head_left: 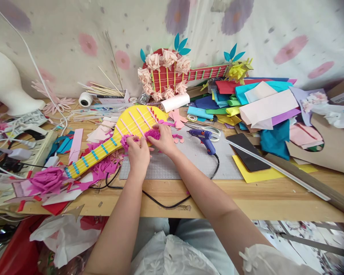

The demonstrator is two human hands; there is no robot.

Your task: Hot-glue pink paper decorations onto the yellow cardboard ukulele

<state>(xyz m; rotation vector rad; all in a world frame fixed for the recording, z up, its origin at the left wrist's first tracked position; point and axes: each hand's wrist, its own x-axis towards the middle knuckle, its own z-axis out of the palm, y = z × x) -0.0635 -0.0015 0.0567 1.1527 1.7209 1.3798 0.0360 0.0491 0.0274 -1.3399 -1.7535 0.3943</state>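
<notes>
A yellow foam guitar (123, 133) with pink strings and blue frets lies slanted on the wooden table (246, 198). A magenta paper flower (152, 134) sits on its round body. My right hand (164, 139) presses down on that flower with curled fingers. My left hand (138, 152) pinches a second magenta flower (125, 140) at the body's lower edge. Both hands rest over a grey cutting mat (186, 164).
A blue glue gun (204, 138) stands on the mat, its black cord looping to the table's front edge. A black phone (245, 151) and a stack of coloured foam sheets (255, 103) lie right. A red flower-trimmed guitar (174, 76) leans at the back. Pink scraps and a power strip (31, 152) lie left.
</notes>
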